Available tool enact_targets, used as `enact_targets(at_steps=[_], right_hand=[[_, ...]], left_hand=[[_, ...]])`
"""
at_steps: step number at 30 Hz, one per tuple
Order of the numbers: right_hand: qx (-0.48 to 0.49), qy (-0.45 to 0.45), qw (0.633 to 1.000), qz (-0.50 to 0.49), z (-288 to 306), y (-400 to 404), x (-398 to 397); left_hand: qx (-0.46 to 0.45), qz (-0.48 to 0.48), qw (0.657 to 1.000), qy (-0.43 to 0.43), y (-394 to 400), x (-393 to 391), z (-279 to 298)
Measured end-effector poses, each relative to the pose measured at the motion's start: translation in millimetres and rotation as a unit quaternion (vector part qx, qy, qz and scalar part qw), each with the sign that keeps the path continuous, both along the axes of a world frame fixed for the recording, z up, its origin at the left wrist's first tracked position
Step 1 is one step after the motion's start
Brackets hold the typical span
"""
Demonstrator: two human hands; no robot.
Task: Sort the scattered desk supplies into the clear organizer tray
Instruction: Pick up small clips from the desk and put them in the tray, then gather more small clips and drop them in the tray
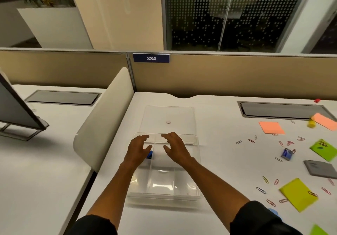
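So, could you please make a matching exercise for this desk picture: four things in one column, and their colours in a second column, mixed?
Things:
1. sticky note beside the cable hatch
2. sticky pad near the right sleeve
3. flat pad at the right edge
4. desk number sign

Colours:
A. grey
B. dark blue
C. orange
D. yellow-green

Pairs: 1-C, 2-D, 3-A, 4-B

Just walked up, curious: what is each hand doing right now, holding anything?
Left hand: open, fingers spread over the clear organizer tray, holding nothing.
Right hand: open, holding nothing.
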State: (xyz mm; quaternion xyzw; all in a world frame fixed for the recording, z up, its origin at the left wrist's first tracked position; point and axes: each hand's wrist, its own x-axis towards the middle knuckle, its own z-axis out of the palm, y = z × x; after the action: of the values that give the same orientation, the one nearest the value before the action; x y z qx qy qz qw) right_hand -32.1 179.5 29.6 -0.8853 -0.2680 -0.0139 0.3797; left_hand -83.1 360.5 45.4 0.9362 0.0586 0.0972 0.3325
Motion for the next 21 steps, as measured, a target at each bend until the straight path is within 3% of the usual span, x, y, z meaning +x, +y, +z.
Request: enact_targets(at_steps=[8,21], right_hand=[[0.001,-0.027,0.990,-0.139,2.6,-88.0,-5.8],[-0.035,-0.011,0.936,-0.351,2.3,-243.6,-49.0]], left_hand=[[0.024,-0.093,0.993,-0.070,-72.4,33.7,7.0],[0.025,-0.280,0.958,-0.065,-216.9,61.8,1.8]])
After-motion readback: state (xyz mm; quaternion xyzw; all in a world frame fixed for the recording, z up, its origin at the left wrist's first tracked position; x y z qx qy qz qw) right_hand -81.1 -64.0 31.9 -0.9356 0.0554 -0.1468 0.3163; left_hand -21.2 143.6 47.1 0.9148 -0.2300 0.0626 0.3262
